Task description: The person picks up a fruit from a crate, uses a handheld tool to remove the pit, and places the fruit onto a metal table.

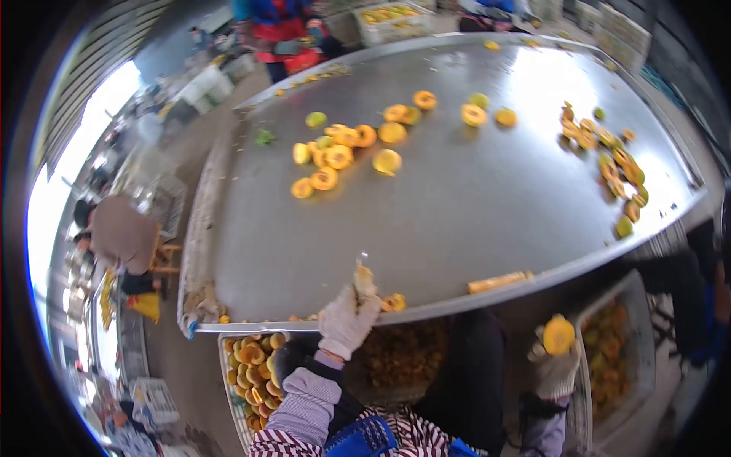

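Note:
My left hand point(349, 320), in a pale work glove, is closed at the front edge of the metal table point(343, 236). It grips a small tool point(363, 266) with a shiny metal tip pointing away over the tabletop. Right beside these fingers lies a cut piece of orange fruit point(393, 302). Off to the right, past the table edge, my right hand point(557, 372) is gloved too and holds a yellow peach half point(559, 335), cut face up. It is beside a crate point(652, 365) of brownish-orange fruit pieces.
Halved peaches point(339, 156) lie in a group at the table's left middle, with more halves point(620, 171) at the right. A wooden stick point(499, 282) rests along the front edge. Below left stands a crate point(228, 364) of peach halves. Other people point(126, 232) work around.

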### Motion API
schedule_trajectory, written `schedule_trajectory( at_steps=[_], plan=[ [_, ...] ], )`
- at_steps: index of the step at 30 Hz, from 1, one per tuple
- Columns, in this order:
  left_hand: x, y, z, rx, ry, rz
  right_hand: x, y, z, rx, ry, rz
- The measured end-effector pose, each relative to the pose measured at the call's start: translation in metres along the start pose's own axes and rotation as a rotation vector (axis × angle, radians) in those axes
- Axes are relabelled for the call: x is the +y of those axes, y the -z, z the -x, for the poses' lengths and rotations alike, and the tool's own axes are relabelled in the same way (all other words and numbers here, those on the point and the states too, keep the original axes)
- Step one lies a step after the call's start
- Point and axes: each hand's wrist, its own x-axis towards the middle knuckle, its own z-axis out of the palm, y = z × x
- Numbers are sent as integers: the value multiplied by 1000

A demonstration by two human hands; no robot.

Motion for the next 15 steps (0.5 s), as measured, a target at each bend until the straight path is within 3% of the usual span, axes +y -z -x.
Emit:
schedule_trajectory(
  at_steps=[2, 4, 5, 6, 8, 11, 13, 14, 15],
  plan=[
    [-16, -10, -2, -7, -33, 127, -11, -66, 12, -72, -72, -6],
    [12, 9, 5, -107, 104, 425, -6, -103, 19, -191, 2, 133],
    [0, 2, 2, -138, 165, 697, -5, -121, 21, -186, -48, 115],
    [5, 9, 7, -135, 153, 706, -4, -137, 24, -188, -107, 95],
    [14, 28, 21, -178, 128, 1076, 7, -161, 27, -370, -126, -74],
    [37, 57, 56, -262, -28, 1217, 22, -187, 33, -407, -221, -74],
    [67, 91, 83, -292, -61, 1239, 37, -198, 34, -238, -231, 144],
    [78, 102, 93, -271, -44, 1243, 49, -203, 35, -269, -249, 159],
    [74, 100, 98, -247, -172, 1112, 64, -207, 37, -316, -224, 289]
  ],
)
